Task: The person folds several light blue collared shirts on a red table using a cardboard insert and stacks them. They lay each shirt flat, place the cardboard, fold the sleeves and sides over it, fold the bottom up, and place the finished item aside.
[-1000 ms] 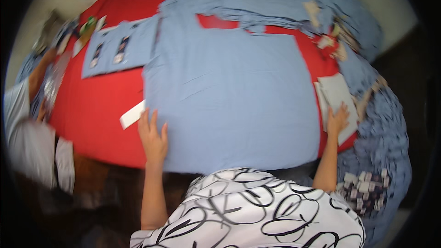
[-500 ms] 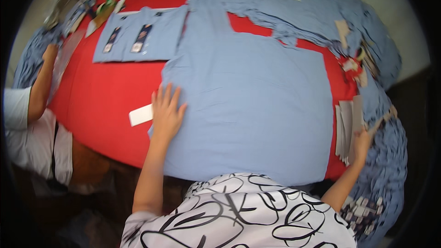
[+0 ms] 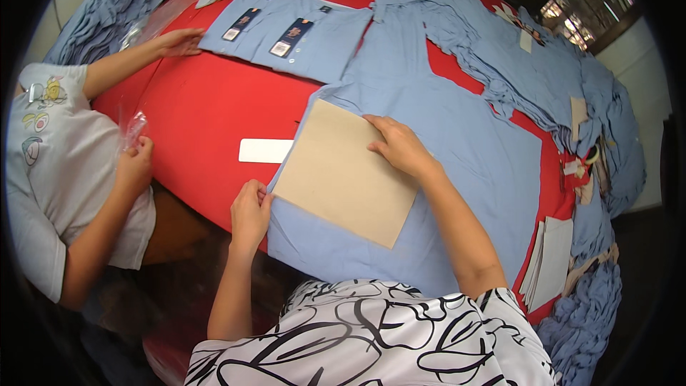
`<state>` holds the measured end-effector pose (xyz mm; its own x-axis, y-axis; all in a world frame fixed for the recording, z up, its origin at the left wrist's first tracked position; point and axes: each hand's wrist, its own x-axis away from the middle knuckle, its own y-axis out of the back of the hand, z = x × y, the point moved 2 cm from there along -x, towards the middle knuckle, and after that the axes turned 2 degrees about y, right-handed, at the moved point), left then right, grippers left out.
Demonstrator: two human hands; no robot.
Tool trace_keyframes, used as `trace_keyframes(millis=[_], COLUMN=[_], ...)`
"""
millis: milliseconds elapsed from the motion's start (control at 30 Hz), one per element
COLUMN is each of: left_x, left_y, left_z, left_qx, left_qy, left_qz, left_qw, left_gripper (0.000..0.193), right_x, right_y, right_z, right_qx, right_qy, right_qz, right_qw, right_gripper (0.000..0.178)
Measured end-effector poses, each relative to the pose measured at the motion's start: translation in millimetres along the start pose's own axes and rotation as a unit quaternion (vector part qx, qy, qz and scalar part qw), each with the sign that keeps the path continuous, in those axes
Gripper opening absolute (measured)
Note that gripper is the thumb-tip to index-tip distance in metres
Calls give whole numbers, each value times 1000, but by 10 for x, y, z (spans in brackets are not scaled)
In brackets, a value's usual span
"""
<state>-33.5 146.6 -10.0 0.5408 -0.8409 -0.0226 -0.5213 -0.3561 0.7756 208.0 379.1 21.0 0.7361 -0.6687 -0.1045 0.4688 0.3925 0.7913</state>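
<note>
A light blue garment (image 3: 475, 164) lies spread in front of me. A square beige cardboard sheet (image 3: 343, 179) rests on its left part, slightly turned. My right hand (image 3: 404, 146) lies on the board's far right edge, thumb and forefinger apart. At the board's near left corner, my left hand (image 3: 250, 214) is closed with its fingertips pinching the garment's left edge. A white rectangular card (image 3: 264, 151) lies by the board's left side, close to the garment edge.
A co-worker's hand (image 3: 179, 43) touches a folded blue garment with tags (image 3: 325, 43); the other hand (image 3: 133, 164) holds clear plastic. Grey boards (image 3: 549, 261) are stacked at right on the red cloth (image 3: 193, 125). Heaped blue garments (image 3: 550, 82) line the far right.
My right hand has come from the board stack onto the garment, where a cardboard sheet now lies. My left hand moved nearer and closed. The co-worker reached the folded garment.
</note>
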Motion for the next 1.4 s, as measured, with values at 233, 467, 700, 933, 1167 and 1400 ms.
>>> trace_keyframes(millis=[233,467,700,933,1167,1400], left_x=[-23,-115,-278,-492,-577,-551], left_y=[28,59,-75,-808,-877,-883], left_z=[111,154,-370,-813,-870,-777], left_qx=[165,166,-76,-124,-106,-128], left_qy=[133,151,-71,-193,-193,-171], left_qz=[-6,34,-78,-43,-40,-43], left_qw=[977,974,991,972,975,976], left_gripper=[16,19,32,83,88,72], right_x=[-308,-312,-363,-585,-1241,-465], right_y=[-143,-183,-218,-55,484,1033], right_z=[40,66,-32,-241,-1154,462], right_qx=[-7,36,54,58,237,-93], right_qy=[-19,-24,-27,-18,-234,101], right_qz=[5,0,10,-34,-206,174], right_qw=[1000,999,998,998,920,975], right_gripper=[47,46,47,43,37,30])
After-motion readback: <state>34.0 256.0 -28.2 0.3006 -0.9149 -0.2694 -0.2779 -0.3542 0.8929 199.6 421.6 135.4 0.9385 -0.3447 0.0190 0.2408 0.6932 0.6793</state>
